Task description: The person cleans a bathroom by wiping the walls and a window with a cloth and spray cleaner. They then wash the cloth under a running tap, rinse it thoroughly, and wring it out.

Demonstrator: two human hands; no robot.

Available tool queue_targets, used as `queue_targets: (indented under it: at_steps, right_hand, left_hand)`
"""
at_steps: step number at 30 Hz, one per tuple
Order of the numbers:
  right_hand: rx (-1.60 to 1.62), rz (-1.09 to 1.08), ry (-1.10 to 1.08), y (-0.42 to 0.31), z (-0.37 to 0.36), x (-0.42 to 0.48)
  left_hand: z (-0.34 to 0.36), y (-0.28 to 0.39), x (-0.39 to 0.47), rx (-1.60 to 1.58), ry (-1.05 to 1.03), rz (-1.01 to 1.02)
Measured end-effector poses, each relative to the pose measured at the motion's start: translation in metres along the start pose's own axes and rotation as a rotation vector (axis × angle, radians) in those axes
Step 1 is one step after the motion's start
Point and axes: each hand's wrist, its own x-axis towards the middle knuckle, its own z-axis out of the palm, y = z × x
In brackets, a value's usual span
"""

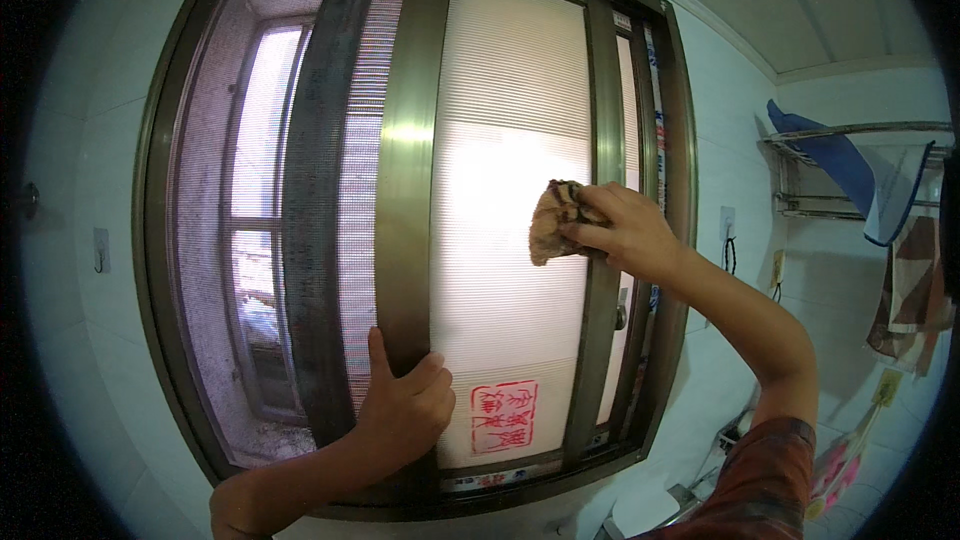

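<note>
My right hand (630,229) is closed on a crumpled brown cloth (555,229), which lies against the right part of a ribbed, translucent window pane (510,300). Lower down and to the left, my left hand (409,405) grips the vertical metal stile (405,187) of the sliding window sash, thumb and fingers on either side of it. A red printed stamp with characters (504,416) marks the pane's lower part. Left of the stile, an insect screen (210,240) shows an outer window behind it.
Wall hooks flank the window, one at the left (101,251), one at the right (727,223). A metal towel rack (862,129) at the right carries a blue cloth (825,154) and a brown patterned towel (904,292). A pink-and-white brush-like item (840,465) hangs at lower right.
</note>
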Motion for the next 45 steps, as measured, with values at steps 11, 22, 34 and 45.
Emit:
queue_targets:
  at_steps: [11,22,34,45]
  right_hand:
    - [-0.134,0.901,0.615,0.113,0.013,0.155]
    - [0.002,0.266,0.362,0.044,0.020,0.140]
    - [0.169,0.099,0.358,-0.030,0.032,0.131]
    - [-0.150,0.429,0.719,0.074,0.024,0.237]
  left_hand:
    - [-0.012,-0.011,-0.019,0.010,-0.175,0.063]
    - [-0.023,-0.008,-0.017,-0.037,-0.179,0.045]
    - [-0.019,-0.011,-0.029,-0.021,-0.192,0.037]
    - [-0.015,-0.004,-0.014,-0.049,-0.205,0.062]
